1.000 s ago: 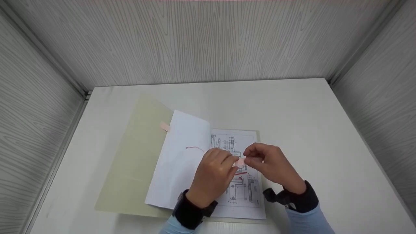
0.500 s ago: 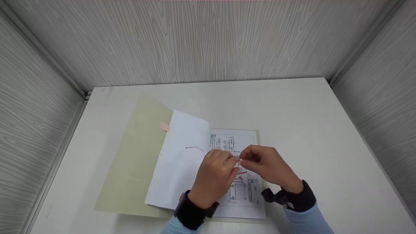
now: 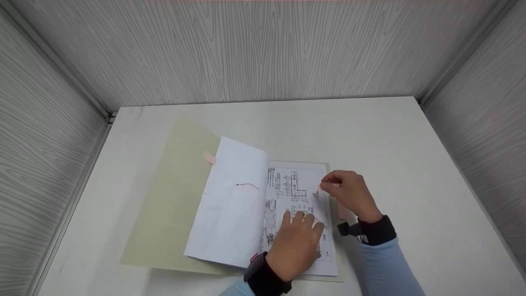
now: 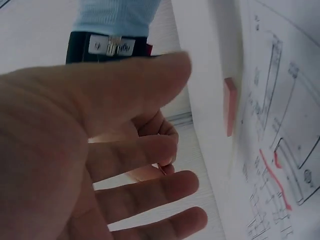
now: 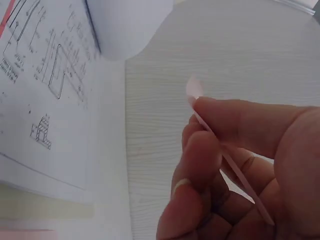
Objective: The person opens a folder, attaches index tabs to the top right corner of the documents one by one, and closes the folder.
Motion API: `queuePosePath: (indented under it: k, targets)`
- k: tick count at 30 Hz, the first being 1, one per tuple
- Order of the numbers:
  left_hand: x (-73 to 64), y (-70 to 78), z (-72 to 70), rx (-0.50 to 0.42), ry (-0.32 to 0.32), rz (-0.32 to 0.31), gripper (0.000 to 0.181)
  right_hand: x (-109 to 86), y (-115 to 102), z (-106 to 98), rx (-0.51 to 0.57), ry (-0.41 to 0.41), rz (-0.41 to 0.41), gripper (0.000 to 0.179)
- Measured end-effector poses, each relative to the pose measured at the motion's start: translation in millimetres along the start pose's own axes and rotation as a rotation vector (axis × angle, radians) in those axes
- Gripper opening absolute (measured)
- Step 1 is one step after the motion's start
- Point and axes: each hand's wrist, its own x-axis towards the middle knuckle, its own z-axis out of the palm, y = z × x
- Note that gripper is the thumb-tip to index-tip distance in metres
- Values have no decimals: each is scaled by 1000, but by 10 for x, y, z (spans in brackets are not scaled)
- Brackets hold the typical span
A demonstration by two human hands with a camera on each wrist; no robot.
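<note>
An open booklet with a pale green cover (image 3: 164,213) lies on the table, a technical drawing page (image 3: 287,172) on its right side. Over the lower part of that page is my left hand (image 3: 296,246), fingers spread and holding nothing; whether it touches the paper I cannot tell. Thumb and fingers of my right hand (image 3: 349,193) pinch a thin pink sticky note (image 5: 235,170) near the page's right edge. A pink sticky tab (image 3: 209,158) sticks out from the edge of the turned white page (image 3: 230,205).
Beside the booklet's right edge, partly under my right wrist, lies a pink pad of sticky notes (image 3: 342,211). The white table (image 3: 370,131) is bounded by grey wood-grain panels (image 3: 263,49) at the back and sides. Red marks (image 4: 275,180) show on the drawing.
My left hand has let go of the sticky note and dropped toward the page's front, fingers spreading. My right hand has moved up and right with the note, exposing the pink pad.
</note>
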Motion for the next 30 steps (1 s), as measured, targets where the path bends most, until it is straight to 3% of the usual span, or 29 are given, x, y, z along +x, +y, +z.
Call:
queuePosePath:
  k: [8,12,16,23,30]
  targets:
    - [65,84,246,14,-349,-46,93,136,157,123,-67,-52,122,10]
    - [96,102,326,-39,-451,-94,103,221,222,180,-65,-101,148,10]
    - [120,118,350,-89,-459,-128,102,341,254,213,-57,-164,172,9]
    - [137,146,360,-62,-411,-128,98,506,305,235,-80,-234,207,12]
    - [165,149,386,-89,-443,-135,98,537,333,245,-82,-247,244,12]
